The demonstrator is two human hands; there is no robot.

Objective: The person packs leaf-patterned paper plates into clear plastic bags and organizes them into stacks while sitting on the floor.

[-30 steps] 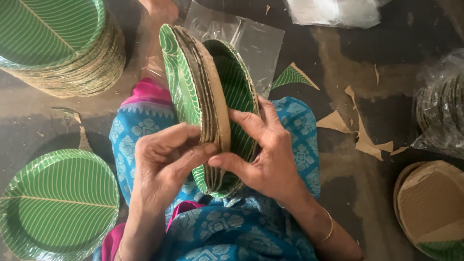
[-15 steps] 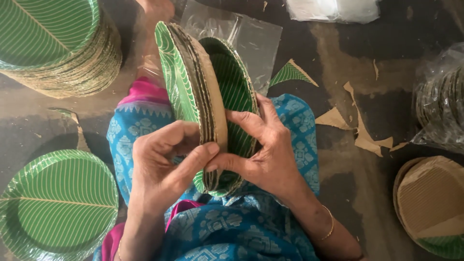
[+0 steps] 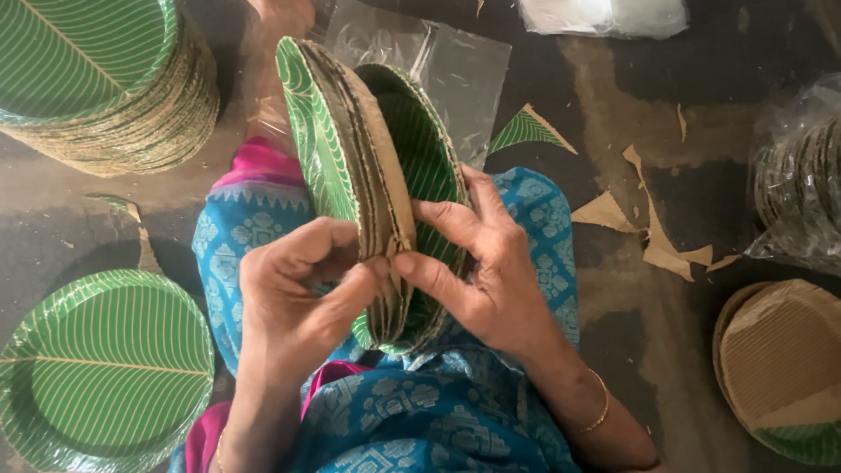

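Dark, stained concrete floor (image 3: pixel 613 79) — worn pale in patches, evenly lit by soft daylight.

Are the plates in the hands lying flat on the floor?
No, both hands, left hand and right hand, hold the green plates upright on edge.

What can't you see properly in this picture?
- Head view: the left hand and right hand cover the lower edge of the bundle of green plates.
- The tall plate stack is cut off by the top edge.
- The wrapped plates are blurred by shiny plastic and cut off at the right edge.
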